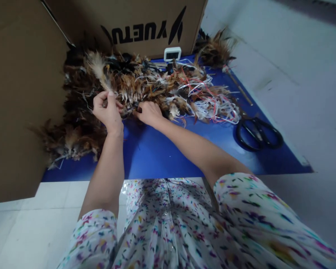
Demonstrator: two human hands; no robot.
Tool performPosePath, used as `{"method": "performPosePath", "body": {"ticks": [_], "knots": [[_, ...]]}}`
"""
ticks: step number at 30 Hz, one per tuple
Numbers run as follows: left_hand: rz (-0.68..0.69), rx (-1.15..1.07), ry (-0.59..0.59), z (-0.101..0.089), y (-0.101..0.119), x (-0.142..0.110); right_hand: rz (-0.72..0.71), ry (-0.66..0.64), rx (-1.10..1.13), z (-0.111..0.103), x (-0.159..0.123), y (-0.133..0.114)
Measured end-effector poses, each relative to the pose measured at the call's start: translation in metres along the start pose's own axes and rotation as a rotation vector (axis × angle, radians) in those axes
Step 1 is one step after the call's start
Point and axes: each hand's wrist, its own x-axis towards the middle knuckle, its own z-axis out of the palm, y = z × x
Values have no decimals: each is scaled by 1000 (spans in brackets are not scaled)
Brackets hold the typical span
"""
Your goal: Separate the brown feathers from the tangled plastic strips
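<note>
Between the thumb and fingers of my left hand (109,108) a pale, fluffy feather (97,69) is pinched by its lower end and points up and away. My right hand (149,113) is close by on the right, its fingers curled down into the near edge of the feather pile (131,87). What those fingertips grip, if anything, is hidden. Brown, black and cream feathers cover much of the blue table (162,149). White and red strings (212,104) lie tangled on the feathers to the right of my hands.
Black-handled scissors (257,134) lie near the table's right edge. A feather duster with a stick (242,89) rests at the back right. Behind stand a printed cardboard box (145,18) and a small white display (172,54); another cardboard panel (19,93) borders the left.
</note>
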Motion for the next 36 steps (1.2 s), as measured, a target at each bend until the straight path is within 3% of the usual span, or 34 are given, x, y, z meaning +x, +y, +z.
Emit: {"method": "performPosePath", "body": {"ticks": [3, 6, 17, 24, 31, 36], "knots": [[33, -5, 119, 0, 1, 1, 44, -43, -35, 4, 7, -14], [30, -45, 138, -1, 1, 3, 80, -88, 30, 3, 11, -13], [-16, 20, 172, 0, -8, 10, 115, 118, 413, -29, 1, 38], [-22, 7, 189, -3, -17, 14, 88, -16, 379, -47, -11, 57], [-44, -27, 143, -3, -17, 14, 98, -86, 294, -65, -25, 48], [-52, -56, 147, -1, -13, 11, 194, -200, 578, -61, -31, 29]]}}
